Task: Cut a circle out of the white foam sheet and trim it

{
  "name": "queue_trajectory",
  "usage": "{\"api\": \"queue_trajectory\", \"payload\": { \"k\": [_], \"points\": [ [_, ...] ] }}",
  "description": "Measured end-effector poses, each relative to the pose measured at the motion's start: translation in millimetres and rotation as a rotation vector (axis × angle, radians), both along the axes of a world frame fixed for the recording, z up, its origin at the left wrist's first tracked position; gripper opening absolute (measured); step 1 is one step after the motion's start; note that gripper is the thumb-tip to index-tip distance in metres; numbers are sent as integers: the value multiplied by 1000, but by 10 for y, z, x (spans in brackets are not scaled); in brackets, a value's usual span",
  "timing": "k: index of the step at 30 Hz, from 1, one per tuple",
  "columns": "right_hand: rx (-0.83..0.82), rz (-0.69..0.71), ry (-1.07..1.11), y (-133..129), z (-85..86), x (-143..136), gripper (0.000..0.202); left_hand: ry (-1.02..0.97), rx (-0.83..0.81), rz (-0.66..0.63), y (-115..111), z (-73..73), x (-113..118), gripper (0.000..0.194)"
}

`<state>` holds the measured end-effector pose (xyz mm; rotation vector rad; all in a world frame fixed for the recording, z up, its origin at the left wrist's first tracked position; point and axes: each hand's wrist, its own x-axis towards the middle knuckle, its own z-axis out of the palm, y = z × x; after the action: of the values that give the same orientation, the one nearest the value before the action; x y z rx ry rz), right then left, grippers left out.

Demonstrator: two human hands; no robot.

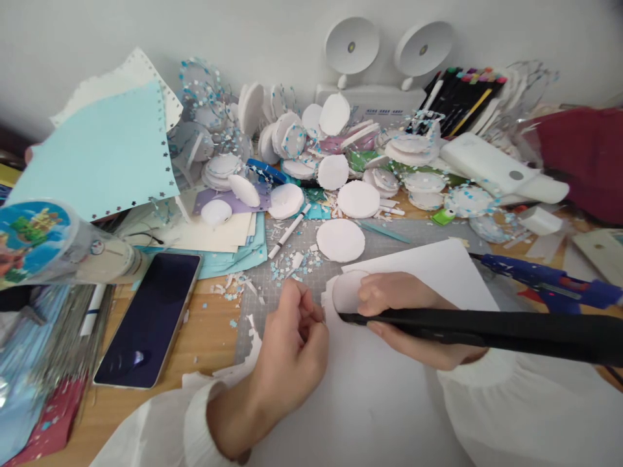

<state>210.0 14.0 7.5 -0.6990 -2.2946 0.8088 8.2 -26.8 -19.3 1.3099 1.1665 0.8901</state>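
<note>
My right hand [413, 311] grips a long black pen-like tool [487, 329] that widens toward the right. Its narrow tip rests at the lower edge of a round white disc [346, 292], which lies on a large white sheet [384, 383]. The fingertips of this hand also touch the disc's right side. Left of the disc, my left hand [294, 340] lies on the sheet with its fingers curled in a loose fist; I see nothing in it. Another white disc [341, 240] lies on the grey cutting mat [292, 295], just beyond the sheet.
White discs and blue-dotted rings [292, 139] crowd the back. A phone [148, 318] and a printed cup [36, 240] are at left. A blue glue gun [549, 279] lies at right. White pens [289, 231] and star-shaped confetti [304, 263] are on the mat.
</note>
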Motion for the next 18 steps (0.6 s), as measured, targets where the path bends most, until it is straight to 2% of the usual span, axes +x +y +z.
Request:
{"api": "queue_trajectory", "payload": {
  "k": [4,8,12,14,16,18],
  "points": [
    [-13,-19,48,9,51,54,19,-4,7,-6,-13,11,-10,26],
    [-64,-26,43,23,68,115,15,-5,21,-13,-21,17,-18,26],
    [-256,-44,123,19,39,192,11,4,23,-9,-14,8,-16,25],
    [-453,-113,325,27,27,270,6,17,26,-8,-11,-10,-14,25],
    [-628,-246,660,58,22,364,6,31,30,-10,-6,-35,-12,24],
    [-602,-335,871,112,23,446,6,49,34,-14,3,-59,-8,23]
  ]
}}
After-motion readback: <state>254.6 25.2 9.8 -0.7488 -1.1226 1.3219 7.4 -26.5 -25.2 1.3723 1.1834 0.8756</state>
